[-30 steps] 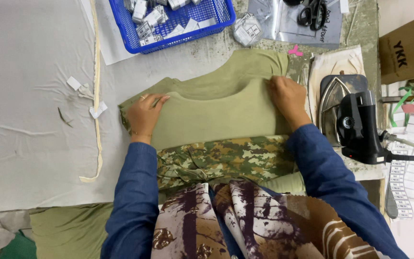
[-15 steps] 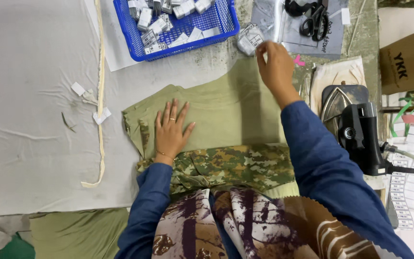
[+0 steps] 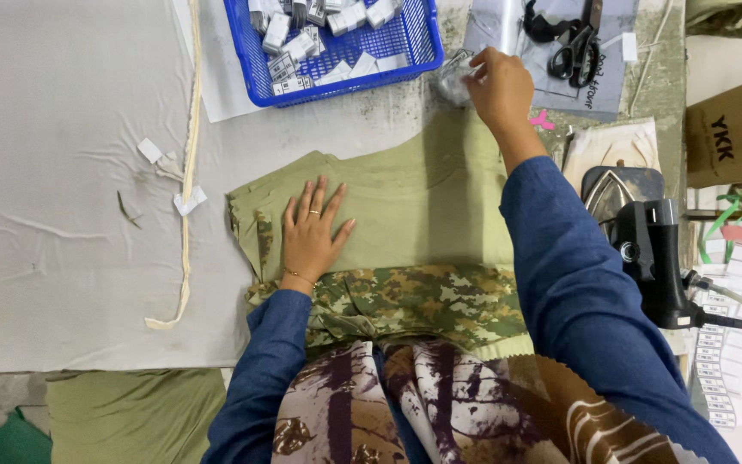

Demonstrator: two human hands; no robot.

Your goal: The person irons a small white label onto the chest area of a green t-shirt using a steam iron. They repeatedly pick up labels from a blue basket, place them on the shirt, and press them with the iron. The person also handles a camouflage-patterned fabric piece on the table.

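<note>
Since half a second ago the right hand [image 3: 500, 86] has stayed stretched to the far edge of the table, and the left hand [image 3: 313, 225] has stayed pressed on the cloth. At the centre of the work lies a folded olive-green garment [image 3: 405, 202], smooth matte cotton squared into a flat rectangle with layered edges showing at its left side; it rests on the grey padded table cover [image 3: 53, 172] directly in front of the person. A camouflage-print piece [image 3: 422, 301], mottled in green, tan and brown, lies against its near edge. The left hand lies open, palm down and fingers spread, on the garment's left half, a ring on one finger. The right hand is curled closed around a small crinkled clear plastic bag [image 3: 455, 79], just beside the corner of a blue plastic mesh basket [image 3: 422, 39] filled with small white and grey tags. Past the hand, black-handled scissors [image 3: 579, 43] lie on a grey sheet. To the right stands a black steam iron [image 3: 646, 249] with its dark soleplate turned up, near a brown cardboard box [image 3: 727, 133]. A cream cord [image 3: 189, 155] runs in a long line down the cover on the left.
</note>
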